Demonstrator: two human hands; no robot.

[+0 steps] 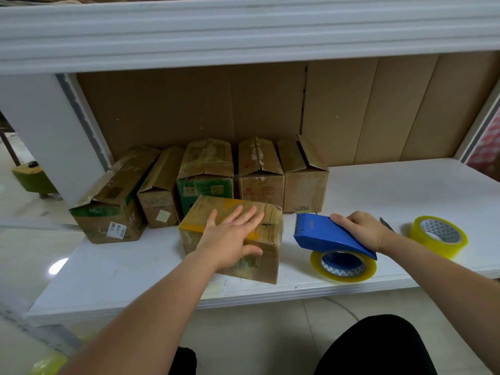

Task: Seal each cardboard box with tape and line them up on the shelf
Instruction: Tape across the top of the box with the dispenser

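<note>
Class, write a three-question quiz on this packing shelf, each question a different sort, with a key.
1. True or false: the left hand lies flat on the front box.
2. How many boxes stand in the back row?
3. What does the right hand grip? A) the loose tape roll B) the blue dispenser C) a box flap

Key: 1 true; 2 five; 3 B
</note>
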